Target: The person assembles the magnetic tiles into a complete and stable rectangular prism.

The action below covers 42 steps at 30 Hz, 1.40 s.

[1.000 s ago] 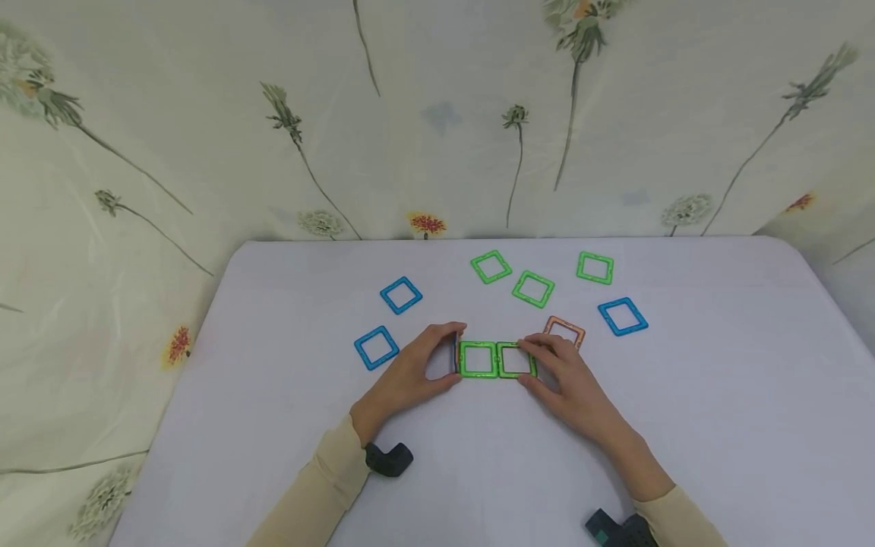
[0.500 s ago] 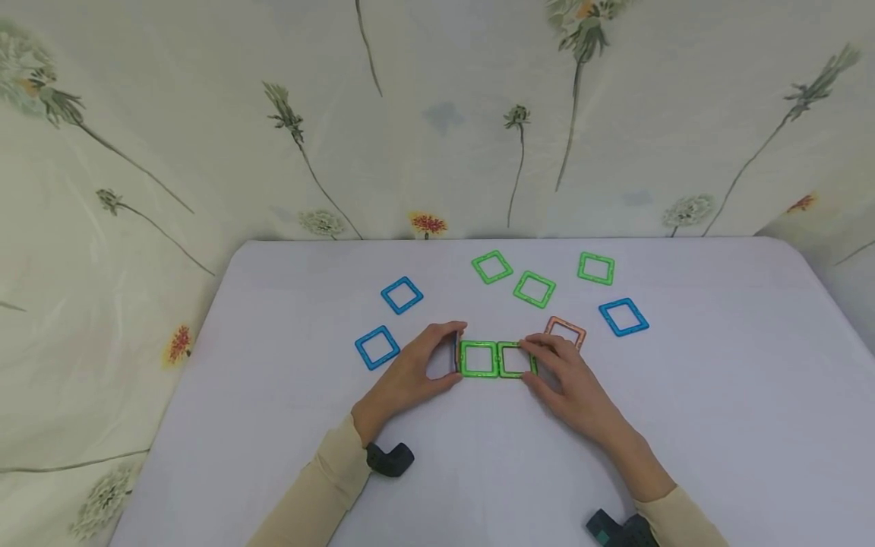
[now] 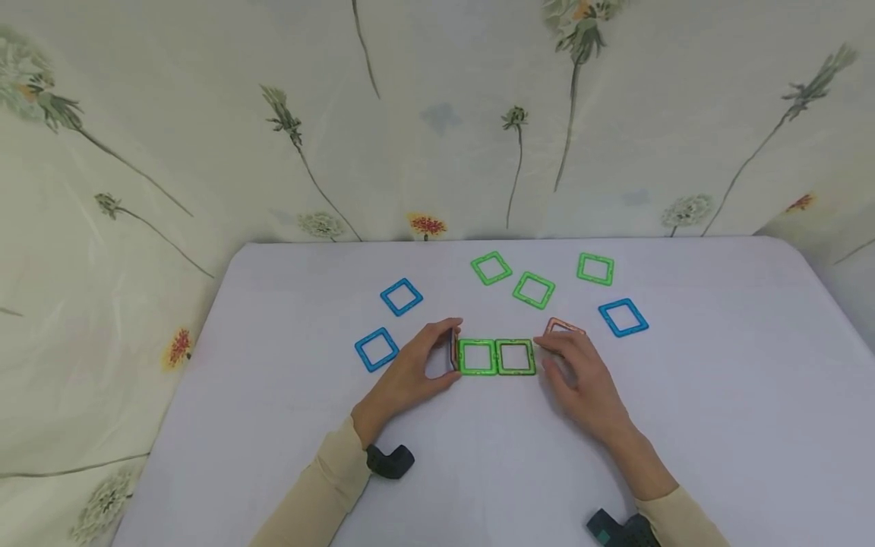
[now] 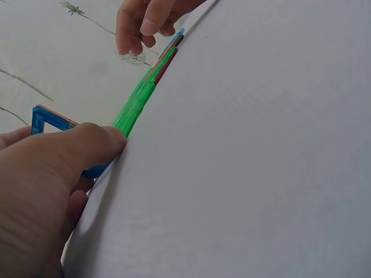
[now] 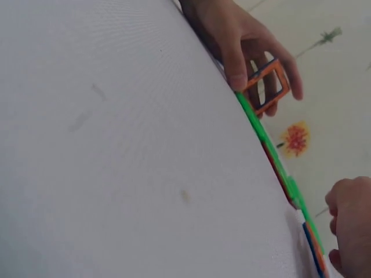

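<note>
Head: pinching upright blue-and-orange frame (image 3: 454, 353) in left hand (image 3: 410, 368), thumb at near end, fingers at far end. Located at left end of row, against left green frame (image 3: 477, 373), flat on white cloth (image 3: 492, 456), edge to edge with right green frame (image 3: 516, 372). Nothing in right hand (image 3: 584, 380): thumb and fingers parted, just beside far right corner, partly covering orange frame (image 3: 568, 325). Scattered farther out: three loose green frames (image 3: 504, 262), two blue frames (image 3: 369, 336) to left, single blue frame (image 3: 632, 331) to right.

Left wrist: seeing blue face, thin orange line along edge. Probably two thin frames back to back. Red layer showing under right green frame, so likely doubled too. No contact visible between right fingertips and row; fingers loosely bent.

Right wrist: seeing orange face, left thumb low at near corner, other fingers behind and past far side. Can't tell right grip from here, mostly cropped.

Handling: looks light, stiff, smooth plastic, maybe slick. Probably magnetic at edges. Take by opposite side bars, light squeeze, low down. Avoid sideways push; could shear doubled layers or pop joint.
</note>
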Motion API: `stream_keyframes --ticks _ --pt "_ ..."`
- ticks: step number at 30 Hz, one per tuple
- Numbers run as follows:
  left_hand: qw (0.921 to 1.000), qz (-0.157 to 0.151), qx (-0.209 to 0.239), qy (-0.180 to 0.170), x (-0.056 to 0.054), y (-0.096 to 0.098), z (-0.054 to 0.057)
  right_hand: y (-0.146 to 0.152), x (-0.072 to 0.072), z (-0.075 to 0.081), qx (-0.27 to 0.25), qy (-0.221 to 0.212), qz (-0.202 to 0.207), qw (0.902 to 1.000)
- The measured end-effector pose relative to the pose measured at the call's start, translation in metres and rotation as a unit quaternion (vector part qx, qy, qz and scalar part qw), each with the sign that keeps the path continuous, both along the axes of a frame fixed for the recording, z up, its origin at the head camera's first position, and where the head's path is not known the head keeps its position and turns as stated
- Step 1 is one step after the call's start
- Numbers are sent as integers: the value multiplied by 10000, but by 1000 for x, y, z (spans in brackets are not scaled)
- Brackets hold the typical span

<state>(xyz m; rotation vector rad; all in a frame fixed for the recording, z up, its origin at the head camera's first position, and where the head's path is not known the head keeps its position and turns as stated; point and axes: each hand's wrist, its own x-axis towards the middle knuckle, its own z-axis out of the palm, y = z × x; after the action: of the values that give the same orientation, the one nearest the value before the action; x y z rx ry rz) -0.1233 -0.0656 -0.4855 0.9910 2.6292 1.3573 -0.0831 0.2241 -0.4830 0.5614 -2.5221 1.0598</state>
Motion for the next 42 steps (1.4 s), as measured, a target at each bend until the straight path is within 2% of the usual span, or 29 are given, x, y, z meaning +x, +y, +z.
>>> stream_keyframes --ticks 2,7,11,16,24,30,38,42 --pt "10000 45 -8 35 -1 0 -1 2 -2 0 64 162 -311 9994" --pt "9997 176 25 140 -4 1 -4 5 -5 -3 321 171 -913 9952" --pt "9995 165 198 161 -6 2 -6 8 -5 -5 585 38 -1034 9929" --pt "9991 186 364 94 -8 4 -9 10 -6 -6 747 79 -1073 9914" --pt "9994 130 311 -23 -12 5 -10 10 -5 -6 808 8 -1130 9903" --pt "9996 74 272 -46 -18 3 -8 8 -6 -4 722 142 -1162 9905" --pt "9994 -172 293 -36 -23 4 -5 12 -5 -1 105 421 -1694 9846" --pt "9996 -122 218 -150 -21 3 -4 13 -3 0 -148 357 -1910 9808"
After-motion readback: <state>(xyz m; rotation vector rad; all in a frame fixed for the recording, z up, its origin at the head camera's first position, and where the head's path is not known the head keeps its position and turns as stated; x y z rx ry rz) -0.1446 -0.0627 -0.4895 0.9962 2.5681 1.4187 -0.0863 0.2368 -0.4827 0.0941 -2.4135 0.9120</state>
